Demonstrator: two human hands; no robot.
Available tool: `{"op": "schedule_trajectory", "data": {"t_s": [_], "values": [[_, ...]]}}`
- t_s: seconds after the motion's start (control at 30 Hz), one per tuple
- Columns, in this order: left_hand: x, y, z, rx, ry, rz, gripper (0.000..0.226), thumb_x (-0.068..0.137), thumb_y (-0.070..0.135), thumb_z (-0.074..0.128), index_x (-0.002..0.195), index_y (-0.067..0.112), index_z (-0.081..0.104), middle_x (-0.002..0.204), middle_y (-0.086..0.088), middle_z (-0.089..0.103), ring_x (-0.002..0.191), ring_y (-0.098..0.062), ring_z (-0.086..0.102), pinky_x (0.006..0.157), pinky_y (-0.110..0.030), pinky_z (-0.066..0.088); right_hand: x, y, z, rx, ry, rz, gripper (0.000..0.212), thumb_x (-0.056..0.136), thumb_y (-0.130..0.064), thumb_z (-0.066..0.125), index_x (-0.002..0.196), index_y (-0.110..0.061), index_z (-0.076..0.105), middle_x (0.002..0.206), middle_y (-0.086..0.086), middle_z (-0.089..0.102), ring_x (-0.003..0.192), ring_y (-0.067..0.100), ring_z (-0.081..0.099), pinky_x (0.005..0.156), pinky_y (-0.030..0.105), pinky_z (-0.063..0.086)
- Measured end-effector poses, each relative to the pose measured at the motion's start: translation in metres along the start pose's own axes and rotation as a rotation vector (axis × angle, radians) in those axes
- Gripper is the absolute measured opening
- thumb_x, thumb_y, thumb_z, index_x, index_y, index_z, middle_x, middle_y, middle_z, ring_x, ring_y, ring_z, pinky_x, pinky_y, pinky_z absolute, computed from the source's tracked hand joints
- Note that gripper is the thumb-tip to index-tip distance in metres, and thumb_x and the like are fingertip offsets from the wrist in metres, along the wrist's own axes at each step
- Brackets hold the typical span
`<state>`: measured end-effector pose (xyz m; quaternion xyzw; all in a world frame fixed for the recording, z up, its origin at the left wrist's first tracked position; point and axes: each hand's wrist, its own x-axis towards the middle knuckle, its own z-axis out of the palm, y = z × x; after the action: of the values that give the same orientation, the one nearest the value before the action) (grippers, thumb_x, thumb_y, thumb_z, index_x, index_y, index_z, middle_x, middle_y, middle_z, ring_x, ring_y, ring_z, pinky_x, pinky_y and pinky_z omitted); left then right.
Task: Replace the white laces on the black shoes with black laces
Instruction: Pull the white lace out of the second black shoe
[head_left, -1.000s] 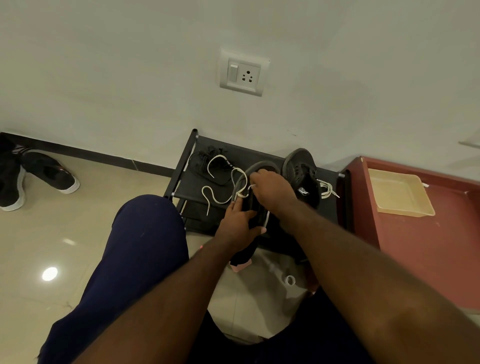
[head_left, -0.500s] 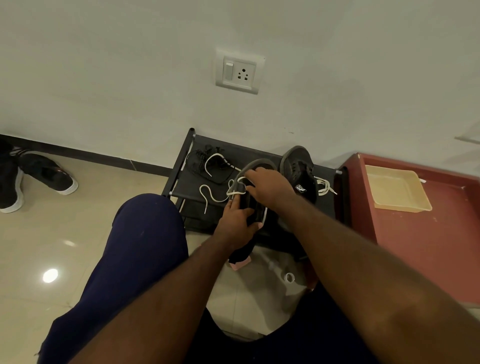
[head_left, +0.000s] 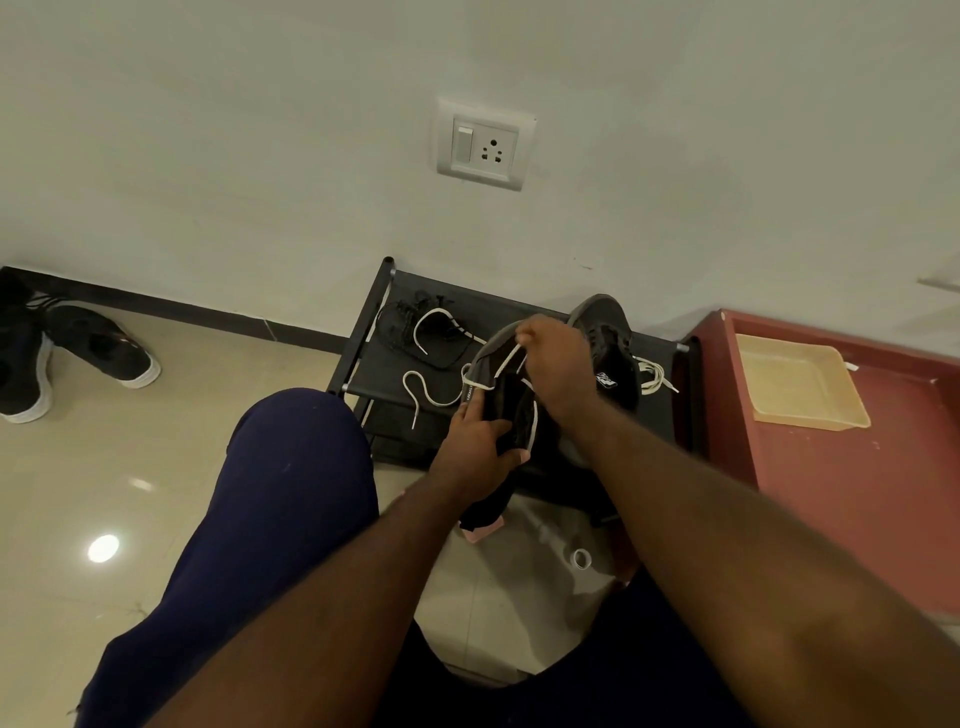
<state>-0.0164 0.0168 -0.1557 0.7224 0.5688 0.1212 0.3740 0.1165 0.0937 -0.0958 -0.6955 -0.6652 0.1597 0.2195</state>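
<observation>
Left hand (head_left: 475, 447) grips black shoe (head_left: 511, 410) | right hand (head_left: 558, 371) pinches white lace (head_left: 506, 361)

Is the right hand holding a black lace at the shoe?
No, the right hand pinches a white lace that runs down to the shoe gripped by the left hand.

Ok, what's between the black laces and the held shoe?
Head view: loose white lace curling across the rack, between black laces and shoe.
</observation>
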Motion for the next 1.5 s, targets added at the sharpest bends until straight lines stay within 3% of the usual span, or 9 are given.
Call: {"op": "schedule_trajectory", "data": {"t_s": [0.1,0.23,0.5,0.77,0.93,1.03,1.2,1.33,1.5], "values": [[0.000,0.001,-0.001,0.005,-0.011,-0.017,0.053,0.088,0.044,0.067,0.133,0.018,0.060,0.164,-0.011,-0.004,0.148,-0.035,0.009,0.119,-0.042,0.022,-0.002,0.000,-0.003,0.208,0.154,0.244,0.020,0.095,-0.006,0.055,0.112,-0.011,0.065,0.112,0.008,0.066,0.108,0.025,0.061,0.092,0.035,0.050],[0.004,-0.004,0.005,-0.004,0.022,0.013,0.049,0.085,0.045,0.069,0.126,0.019,0.065,0.164,-0.012,0.003,0.147,-0.036,0.014,0.118,-0.044,0.026,-0.005,-0.005,-0.007,-0.385,-0.285,-0.237,0.064,0.083,-0.007,0.059,0.145,-0.018,0.045,0.148,0.007,0.042,0.137,0.029,0.036,0.110,0.048,0.036],[0.006,-0.007,0.006,-0.004,0.020,0.021,0.047,0.084,0.049,0.069,0.120,0.019,0.068,0.162,-0.007,0.010,0.145,-0.035,0.019,0.115,-0.050,0.031,-0.007,-0.018,-0.004,-0.723,-0.338,-0.411,0.028,0.100,-0.018,0.052,0.127,-0.013,0.056,0.130,0.009,0.057,0.122,0.028,0.050,0.101,0.041,0.041],[0.003,-0.001,0.001,-0.012,-0.005,-0.018,0.049,0.087,0.045,0.068,0.126,0.017,0.064,0.161,-0.015,0.012,0.147,-0.037,0.013,0.119,-0.046,0.024,0.005,-0.029,-0.021,0.766,0.176,0.435,0.008,0.092,-0.012,0.051,0.087,-0.014,0.057,0.080,0.003,0.063,0.063,0.016,0.058,0.060,0.033,0.050],[0.005,-0.004,0.005,-0.018,0.036,0.026,0.046,0.083,0.046,0.071,0.116,0.015,0.068,0.153,-0.014,0.028,0.139,-0.037,0.028,0.112,-0.048,0.034,-0.002,-0.011,-0.021,-0.336,-0.398,-0.114,0.038,0.089,-0.055,0.055,0.115,-0.029,0.061,0.109,-0.004,0.068,0.100,0.020,0.063,0.084,0.039,0.053],[0.005,-0.003,0.005,-0.014,0.036,0.019,0.045,0.084,0.045,0.070,0.117,0.013,0.068,0.153,-0.014,0.027,0.140,-0.037,0.027,0.112,-0.048,0.034,-0.008,-0.013,-0.015,-0.473,-0.467,-0.180,0.030,0.100,-0.046,0.048,0.109,-0.025,0.066,0.105,0.002,0.068,0.099,0.025,0.065,0.079,0.038,0.051],[0.005,-0.006,0.005,-0.011,0.024,0.015,0.045,0.084,0.046,0.069,0.118,0.016,0.068,0.156,-0.014,0.023,0.142,-0.038,0.023,0.115,-0.050,0.030,-0.008,-0.008,-0.004,-0.087,-0.362,-0.066,0.032,0.104,-0.030,0.043,0.123,-0.025,0.068,0.112,0.001,0.071,0.099,0.022,0.064,0.088,0.040,0.053],[0.005,-0.006,0.006,-0.006,0.024,0.011,0.044,0.084,0.047,0.069,0.118,0.019,0.068,0.156,-0.015,0.023,0.141,-0.039,0.023,0.115,-0.049,0.031,-0.005,-0.026,-0.010,0.595,-0.409,0.219,0.031,0.107,-0.021,0.036,0.119,-0.013,0.064,0.105,0.014,0.071,0.077,0.023,0.065,0.062,0.026,0.049],[0.006,-0.002,0.003,0.006,0.010,0.001,0.047,0.085,0.047,0.069,0.121,0.019,0.066,0.160,-0.015,0.015,0.144,-0.040,0.019,0.116,-0.050,0.029,0.007,-0.042,-0.028,1.202,-0.221,0.532,0.036,0.103,-0.026,0.036,0.097,-0.002,0.062,0.066,0.011,0.061,0.059,0.025,0.059,0.057,0.031,0.047]]}}
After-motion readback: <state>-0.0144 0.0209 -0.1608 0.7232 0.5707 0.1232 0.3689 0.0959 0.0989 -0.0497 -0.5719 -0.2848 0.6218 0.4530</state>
